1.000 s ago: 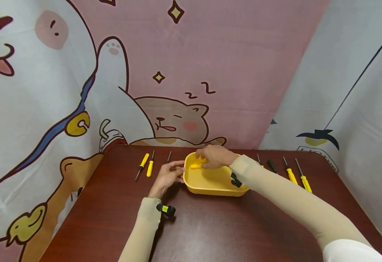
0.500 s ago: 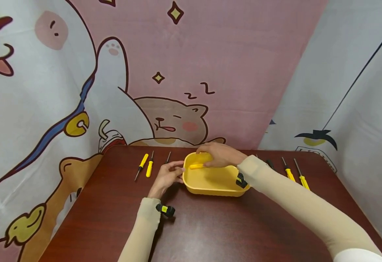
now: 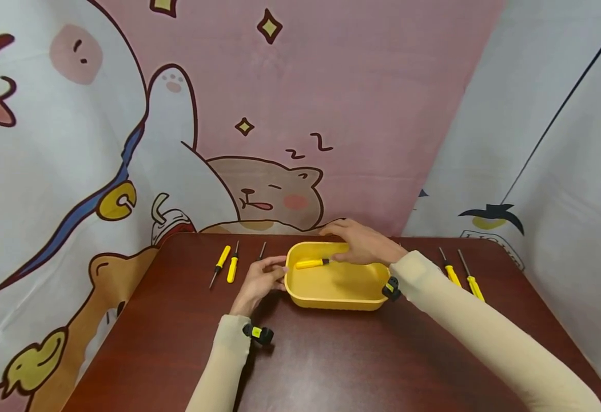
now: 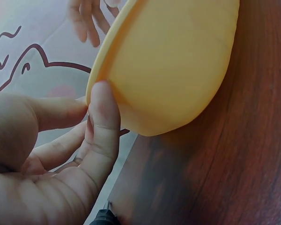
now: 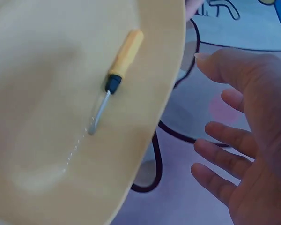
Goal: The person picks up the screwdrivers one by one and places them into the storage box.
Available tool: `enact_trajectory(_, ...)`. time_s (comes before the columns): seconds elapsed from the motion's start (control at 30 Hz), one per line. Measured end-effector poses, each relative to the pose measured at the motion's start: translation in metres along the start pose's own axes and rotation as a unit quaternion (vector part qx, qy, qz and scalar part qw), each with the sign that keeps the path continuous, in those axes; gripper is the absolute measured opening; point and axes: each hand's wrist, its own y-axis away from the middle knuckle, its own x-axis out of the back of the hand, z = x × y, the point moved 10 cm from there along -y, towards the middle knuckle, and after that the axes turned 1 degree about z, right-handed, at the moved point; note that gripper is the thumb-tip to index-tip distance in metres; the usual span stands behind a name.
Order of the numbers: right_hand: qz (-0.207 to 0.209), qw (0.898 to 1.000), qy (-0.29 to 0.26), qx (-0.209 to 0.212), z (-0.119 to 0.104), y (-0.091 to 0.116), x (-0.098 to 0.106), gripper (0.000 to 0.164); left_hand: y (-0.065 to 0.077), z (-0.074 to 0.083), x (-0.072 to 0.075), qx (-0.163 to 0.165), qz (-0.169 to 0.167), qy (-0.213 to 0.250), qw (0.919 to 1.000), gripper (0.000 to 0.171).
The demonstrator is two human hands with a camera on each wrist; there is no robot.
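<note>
A yellow plastic basin [image 3: 341,301] stands on the table near its back edge. My left hand [image 3: 260,284] pinches the basin's left rim; in the left wrist view the thumb and forefinger [image 4: 61,112] grip the rim from both sides. Inside the basin lies a screwdriver [image 5: 125,55] with a yellow handle, black collar and short metal shaft. My right hand [image 3: 364,243] is above the basin's far rim with fingers spread and nothing in them. The right wrist view has that hand [image 5: 253,126] beside the rim, apart from the screwdriver.
Left of the basin lie two yellow-handled screwdrivers [image 3: 233,269] and a third [image 3: 262,252], partly behind my left hand. Two more yellow-handled screwdrivers [image 3: 473,286] lie at the right, near my right sleeve [image 3: 465,309]. A printed cloth [image 3: 372,114] hangs behind the table.
My right hand has let go of the screwdriver, leaving it in the basin, and has moved right and up. My left hand keeps its hold on the rim.
</note>
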Motion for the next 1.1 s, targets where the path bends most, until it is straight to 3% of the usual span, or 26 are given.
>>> enact_trajectory(0.43,0.043,0.998,-0.01,-0.036,0.027,0.023,0.03,0.07,0.0,0.0,0.001,0.006,-0.001,-0.005,1.0,0.037)
enact_trajectory(0.87,0.066,0.994,-0.015,-0.082,0.065,0.047,0.037,0.077,0.001,0.0,0.0,0.001,-0.005,-0.001,1.0,0.038)
enact_trajectory(1.1,0.08,0.993,-0.017,-0.083,0.082,0.059,0.039,0.079,0.002,-0.001,0.0,0.0,-0.004,0.0,1.0,0.037)
